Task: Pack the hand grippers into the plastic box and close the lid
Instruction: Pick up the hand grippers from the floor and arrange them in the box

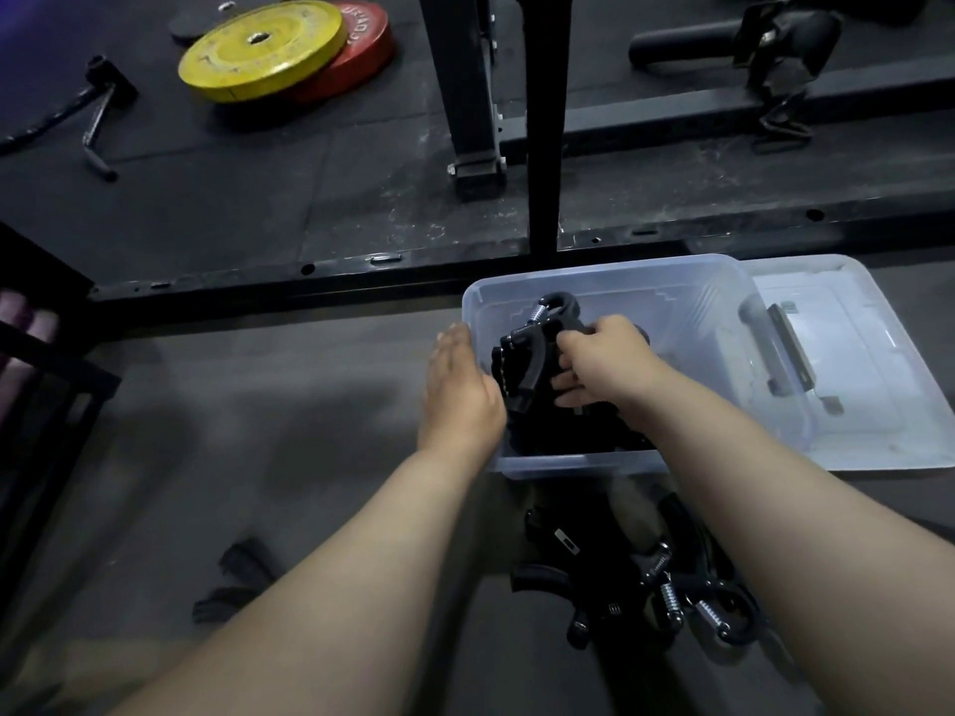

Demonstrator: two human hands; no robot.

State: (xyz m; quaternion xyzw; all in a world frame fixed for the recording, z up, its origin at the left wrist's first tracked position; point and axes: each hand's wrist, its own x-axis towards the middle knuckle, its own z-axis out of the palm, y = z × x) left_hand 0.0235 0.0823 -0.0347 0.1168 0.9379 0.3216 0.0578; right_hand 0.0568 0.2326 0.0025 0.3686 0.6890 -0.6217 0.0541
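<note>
Head: R hand point(607, 364) grips gripper point(522, 359) in box point(672, 281).

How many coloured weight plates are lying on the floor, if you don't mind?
2: a yellow plate at top left, overlapping a red plate behind it. Others may be hidden.

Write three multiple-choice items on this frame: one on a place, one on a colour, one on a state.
1. Where does the lid lie?
A. right of the plastic box
B. on the box
C. left of it

2. Which colour is the plate lying on top of the red plate?
A. blue
B. yellow
C. green

3. The box is:
A. shut
B. tipped over
C. open

Key: 1 A, the lid rests on the floor beside the box's right wall. 2 B, the yellow plate overlaps the red one. 3 C, the right hand reaches in among hand grippers.
</note>
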